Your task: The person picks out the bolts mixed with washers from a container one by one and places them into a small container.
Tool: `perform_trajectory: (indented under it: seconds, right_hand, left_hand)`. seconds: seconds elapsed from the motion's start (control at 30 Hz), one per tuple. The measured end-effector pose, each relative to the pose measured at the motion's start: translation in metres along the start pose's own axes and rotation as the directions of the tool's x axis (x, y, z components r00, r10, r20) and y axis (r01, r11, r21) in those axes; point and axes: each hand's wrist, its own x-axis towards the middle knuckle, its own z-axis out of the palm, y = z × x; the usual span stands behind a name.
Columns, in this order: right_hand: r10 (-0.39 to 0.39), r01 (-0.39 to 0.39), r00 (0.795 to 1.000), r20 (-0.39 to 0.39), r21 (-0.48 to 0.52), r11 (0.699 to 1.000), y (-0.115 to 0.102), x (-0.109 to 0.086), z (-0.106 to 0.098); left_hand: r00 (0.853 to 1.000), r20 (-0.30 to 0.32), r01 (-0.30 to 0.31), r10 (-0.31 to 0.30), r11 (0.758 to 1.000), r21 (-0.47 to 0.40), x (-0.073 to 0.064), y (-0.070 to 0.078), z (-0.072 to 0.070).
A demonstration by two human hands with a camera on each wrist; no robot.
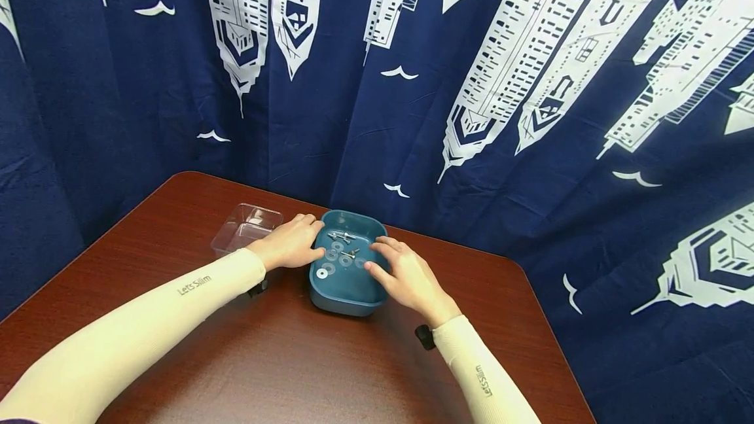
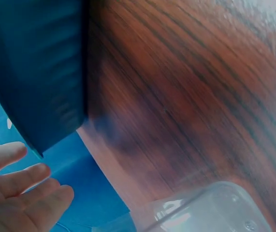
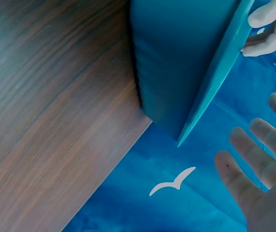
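Note:
A blue rectangular tub (image 1: 343, 306) stands on the table, with screws (image 1: 350, 254) and several translucent washers (image 1: 345, 260) scattered on its floor. One whiter washer (image 1: 321, 273) lies near its left side. My left hand (image 1: 292, 242) is at the tub's left rim, thumb and fingers extended; in the left wrist view its fingers (image 2: 24, 179) look relaxed beside the rim. Over the right rim hovers my right hand (image 1: 412, 278), thumb above the inside, holding nothing. The right wrist view shows its fingers (image 3: 256, 164) spread apart from the wall.
A clear plastic box (image 1: 226, 241) stands left of the tub, partly behind my left hand. The brown wooden table (image 1: 283, 358) ends just behind the tub, where a navy curtain (image 1: 353, 116) with white building prints hangs.

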Motion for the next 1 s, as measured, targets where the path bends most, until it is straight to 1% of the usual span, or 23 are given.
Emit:
perform_trajectory:
  seconds: [0.17, 0.37, 0.57, 0.73, 0.83, 1.0]
  right_hand:
    - [0.009, -0.009, 1.000, 0.005, 0.012, 1.000, -0.001, 0.004, -0.002]
    - [0.030, -0.030, 0.999, 0.017, 0.029, 0.999, -0.002, 0.009, -0.004]
    - [0.023, -0.023, 1.000, 0.005, 0.056, 0.998, 0.001, 0.015, -0.008]
    - [0.022, -0.022, 1.000, -0.004, 0.095, 0.995, 0.005, 0.020, -0.010]
    - [0.034, -0.035, 0.999, 0.010, 0.125, 0.992, 0.006, 0.024, -0.010]
    - [0.066, -0.078, 0.996, 0.067, 0.188, 0.979, 0.004, 0.035, -0.010]
  left_hand:
    - [1.000, 0.010, 0.011, -0.012, 1.000, 0.007, 0.003, -0.001, 0.001]
    - [0.999, 0.028, 0.027, -0.027, 1.000, -0.006, 0.004, -0.002, 0.005]
    - [0.999, 0.031, 0.028, -0.028, 1.000, -0.012, 0.004, -0.002, 0.007]
    - [0.998, 0.042, 0.044, -0.043, 0.999, -0.031, 0.004, -0.001, 0.008]
    - [0.997, 0.047, 0.056, -0.054, 0.998, -0.043, 0.004, -0.002, 0.009]
    - [0.994, 0.076, 0.082, -0.077, 0.995, -0.057, 0.004, -0.002, 0.010]
